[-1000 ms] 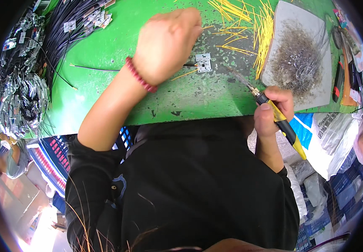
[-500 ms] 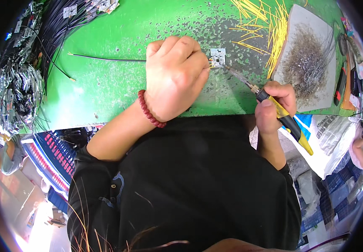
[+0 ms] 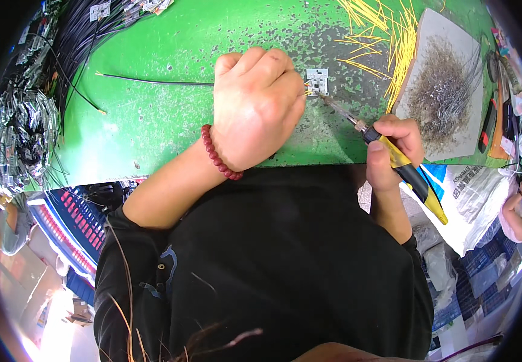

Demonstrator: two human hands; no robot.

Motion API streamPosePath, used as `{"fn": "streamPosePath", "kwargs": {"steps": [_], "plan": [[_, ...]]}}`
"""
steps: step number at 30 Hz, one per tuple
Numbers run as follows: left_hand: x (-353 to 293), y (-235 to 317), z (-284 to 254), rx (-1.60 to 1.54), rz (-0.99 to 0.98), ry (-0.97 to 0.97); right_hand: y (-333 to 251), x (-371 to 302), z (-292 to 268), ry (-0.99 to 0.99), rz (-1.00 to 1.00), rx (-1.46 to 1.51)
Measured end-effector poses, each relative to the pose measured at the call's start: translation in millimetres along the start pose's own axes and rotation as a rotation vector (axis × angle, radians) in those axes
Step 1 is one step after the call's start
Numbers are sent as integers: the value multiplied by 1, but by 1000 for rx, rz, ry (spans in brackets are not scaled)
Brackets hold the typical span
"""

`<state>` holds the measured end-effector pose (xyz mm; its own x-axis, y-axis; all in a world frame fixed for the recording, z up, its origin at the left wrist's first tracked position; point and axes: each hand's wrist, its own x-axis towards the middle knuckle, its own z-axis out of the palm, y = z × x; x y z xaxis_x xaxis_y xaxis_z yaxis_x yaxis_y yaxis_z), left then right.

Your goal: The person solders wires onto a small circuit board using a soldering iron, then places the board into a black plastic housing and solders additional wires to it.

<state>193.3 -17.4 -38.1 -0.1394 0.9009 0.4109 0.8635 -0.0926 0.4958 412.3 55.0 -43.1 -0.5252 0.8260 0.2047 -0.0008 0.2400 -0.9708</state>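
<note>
My left hand [image 3: 258, 108] is closed over a black cable [image 3: 158, 80], which stretches out to the left across the green table. From beneath its fingers, thin wire ends reach the left edge of a small white circuit board [image 3: 317, 78]. In my right hand [image 3: 388, 163] is a yellow and black soldering iron [image 3: 418, 180], gripped like a pen. Its tip touches or nearly touches the board's lower edge, close to the wire ends. The fingertips of my left hand are hidden under the hand.
Loose yellow wires [image 3: 401, 63] lie beside a grey pad [image 3: 454, 130] covered in dark residue and fine wire bits. A bundle of black cables [image 3: 86, 45] fills the far left, above a heap of shiny metallic-looking pieces [image 3: 22, 139]. The green table's [image 3: 116, 163] front edge runs near my body.
The soldering iron's tip has shifted slightly left on the board, toward the wire ends. My left hand, the cable and the board sit a little further right in the picture.
</note>
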Motion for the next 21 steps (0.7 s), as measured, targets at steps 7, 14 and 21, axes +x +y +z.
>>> {"fn": "streamPosePath", "kwargs": {"steps": [7,14,21], "plan": [[0,-6,-1,-7,7,11,4,1,5,12,-32,-17],[-2,-4,-5,40,53,16,-4,16,16,-167,1,-180],[-6,-2,-32,-28,12,70,11,44,35,-268,-288,-420]]}}
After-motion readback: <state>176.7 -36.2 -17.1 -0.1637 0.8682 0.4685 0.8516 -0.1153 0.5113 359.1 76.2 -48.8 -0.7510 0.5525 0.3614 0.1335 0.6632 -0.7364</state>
